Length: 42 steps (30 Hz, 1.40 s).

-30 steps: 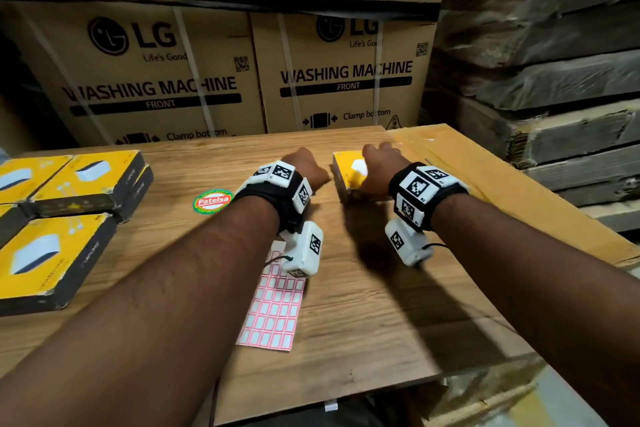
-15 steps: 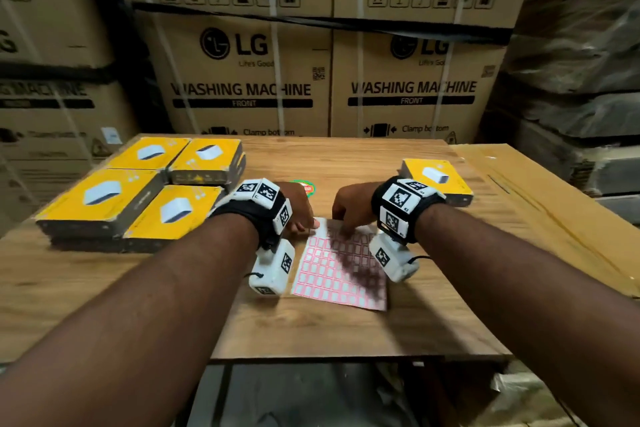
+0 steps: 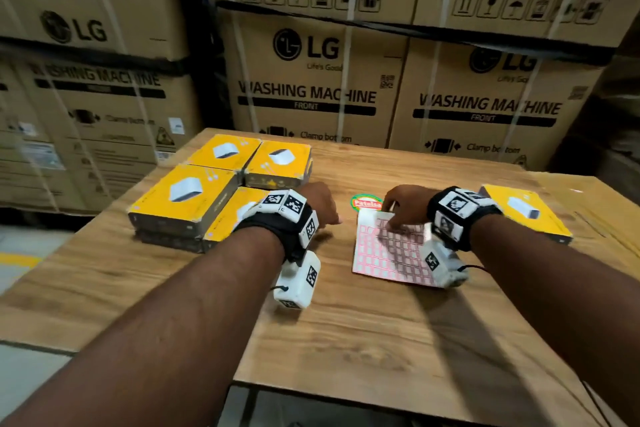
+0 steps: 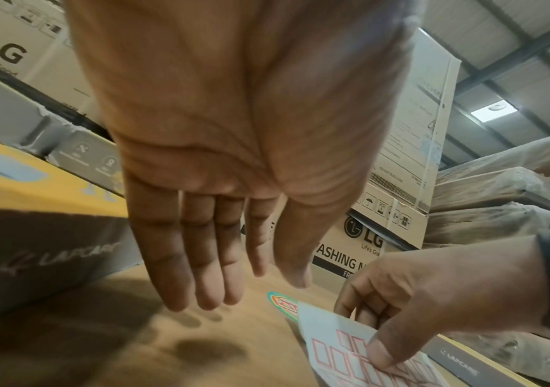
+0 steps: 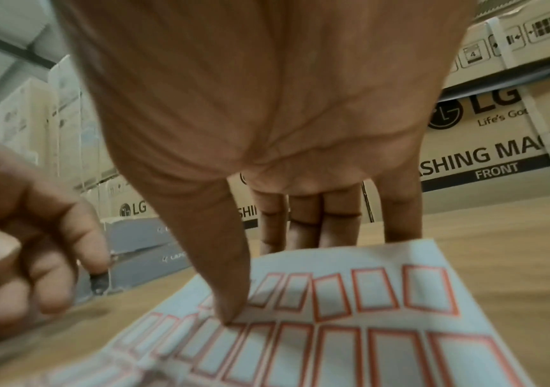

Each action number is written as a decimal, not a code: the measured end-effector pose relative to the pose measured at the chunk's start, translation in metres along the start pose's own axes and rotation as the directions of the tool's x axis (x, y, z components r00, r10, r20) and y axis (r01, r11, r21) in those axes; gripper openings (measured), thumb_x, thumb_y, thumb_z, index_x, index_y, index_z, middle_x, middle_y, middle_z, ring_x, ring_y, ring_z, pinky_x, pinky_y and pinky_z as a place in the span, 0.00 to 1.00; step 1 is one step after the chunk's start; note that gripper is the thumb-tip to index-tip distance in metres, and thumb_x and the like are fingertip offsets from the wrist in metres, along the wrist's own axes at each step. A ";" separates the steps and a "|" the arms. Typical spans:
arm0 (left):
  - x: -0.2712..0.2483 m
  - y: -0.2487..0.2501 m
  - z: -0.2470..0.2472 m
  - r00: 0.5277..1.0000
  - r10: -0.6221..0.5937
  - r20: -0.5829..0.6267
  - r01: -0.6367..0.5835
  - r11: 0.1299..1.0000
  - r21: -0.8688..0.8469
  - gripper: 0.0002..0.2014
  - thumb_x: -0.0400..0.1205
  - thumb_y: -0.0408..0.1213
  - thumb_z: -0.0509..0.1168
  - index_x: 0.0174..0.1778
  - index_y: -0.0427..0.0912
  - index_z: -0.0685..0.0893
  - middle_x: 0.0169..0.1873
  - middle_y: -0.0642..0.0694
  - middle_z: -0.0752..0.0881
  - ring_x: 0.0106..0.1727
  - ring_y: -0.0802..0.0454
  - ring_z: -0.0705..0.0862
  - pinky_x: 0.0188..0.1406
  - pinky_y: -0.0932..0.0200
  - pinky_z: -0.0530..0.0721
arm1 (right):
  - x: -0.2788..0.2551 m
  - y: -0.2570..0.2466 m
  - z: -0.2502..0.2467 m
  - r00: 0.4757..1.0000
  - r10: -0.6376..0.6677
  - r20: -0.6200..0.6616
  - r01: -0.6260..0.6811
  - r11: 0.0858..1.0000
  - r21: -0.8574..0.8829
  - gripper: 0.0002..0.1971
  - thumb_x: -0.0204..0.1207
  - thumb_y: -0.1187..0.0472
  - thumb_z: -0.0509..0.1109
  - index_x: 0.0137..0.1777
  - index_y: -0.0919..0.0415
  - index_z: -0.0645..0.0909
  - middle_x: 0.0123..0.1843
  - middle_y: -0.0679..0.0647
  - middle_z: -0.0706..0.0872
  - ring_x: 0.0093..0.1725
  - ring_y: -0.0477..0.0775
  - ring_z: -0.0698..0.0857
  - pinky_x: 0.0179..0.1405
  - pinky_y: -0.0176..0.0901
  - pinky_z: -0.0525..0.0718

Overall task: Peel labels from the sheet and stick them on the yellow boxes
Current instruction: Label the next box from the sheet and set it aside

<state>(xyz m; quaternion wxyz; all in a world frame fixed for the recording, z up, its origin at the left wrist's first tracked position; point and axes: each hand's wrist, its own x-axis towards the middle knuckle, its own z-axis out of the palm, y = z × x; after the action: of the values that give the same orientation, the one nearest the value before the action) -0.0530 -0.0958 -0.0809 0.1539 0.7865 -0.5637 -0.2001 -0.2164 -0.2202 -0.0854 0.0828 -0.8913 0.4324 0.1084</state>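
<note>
Sheet: white paper sheet of red-bordered labels (image 3: 391, 250) lies at 3 o'clock of stacked yellow cardboard boxes (image 3: 221, 191).
Right hand (image 3: 403, 206): thumb and fingers pinch the sheet's far edge, probably steadying it to lift a label.
Left hand (image 3: 320, 203): fingers straight, holding nothing.

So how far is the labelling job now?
Done: I cannot see a label on any box. The single yellow box sits at the right. In hand: the right hand pinches the label sheet at its far edge; the left hand is open, holding nothing. Left: the stacked yellow boxes.
</note>
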 end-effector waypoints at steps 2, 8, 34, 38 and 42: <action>0.001 -0.007 -0.003 1.000 -0.011 -0.013 0.011 1.000 -0.002 0.17 0.79 0.43 0.74 0.59 0.35 0.87 0.52 0.40 0.91 0.56 0.44 0.89 0.57 0.52 0.87 | 0.005 -0.001 -0.008 0.998 -0.011 0.067 0.008 0.999 0.041 0.22 0.73 0.55 0.79 0.66 0.56 0.82 0.64 0.54 0.84 0.58 0.53 0.81 0.53 0.40 0.77; -0.004 -0.021 -0.017 0.997 -0.016 -0.070 0.015 1.000 -0.010 0.15 0.81 0.43 0.71 0.58 0.36 0.88 0.52 0.39 0.91 0.57 0.43 0.88 0.57 0.53 0.86 | 0.021 -0.014 -0.032 0.992 -0.028 0.124 0.023 0.999 0.039 0.24 0.69 0.47 0.81 0.63 0.53 0.82 0.57 0.50 0.89 0.55 0.51 0.85 0.64 0.48 0.82; -0.041 -0.060 -0.042 0.909 -0.350 -0.226 0.400 0.886 0.236 0.11 0.85 0.38 0.63 0.55 0.34 0.84 0.60 0.36 0.85 0.59 0.40 0.84 0.51 0.53 0.80 | -0.029 -0.169 0.011 0.970 -0.240 0.038 0.219 0.931 0.292 0.51 0.64 0.47 0.85 0.78 0.64 0.58 0.73 0.62 0.77 0.67 0.62 0.81 0.52 0.48 0.82; -0.038 -0.077 -0.043 0.896 -0.402 -0.186 0.415 0.909 0.035 0.12 0.81 0.43 0.68 0.52 0.37 0.82 0.60 0.38 0.86 0.51 0.42 0.85 0.43 0.56 0.76 | -0.031 -0.160 0.013 0.971 -0.241 -0.007 0.228 0.909 0.350 0.54 0.59 0.46 0.87 0.79 0.61 0.60 0.76 0.59 0.75 0.69 0.61 0.79 0.64 0.54 0.83; -0.043 -0.086 -0.044 0.882 -0.433 -0.183 0.428 0.901 -0.070 0.36 0.78 0.52 0.71 0.79 0.42 0.67 0.68 0.40 0.82 0.67 0.38 0.80 0.55 0.52 0.78 | -0.037 -0.150 0.014 0.962 -0.271 -0.039 0.263 0.874 0.408 0.55 0.57 0.48 0.88 0.80 0.59 0.61 0.71 0.58 0.78 0.64 0.59 0.81 0.59 0.53 0.86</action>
<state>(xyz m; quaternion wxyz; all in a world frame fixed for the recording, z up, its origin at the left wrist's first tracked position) 0.0276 -0.0269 -0.0768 0.1707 0.9055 -0.3545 -0.1592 -0.1223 -0.0969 -0.0809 0.2861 -0.9040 0.3175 0.0118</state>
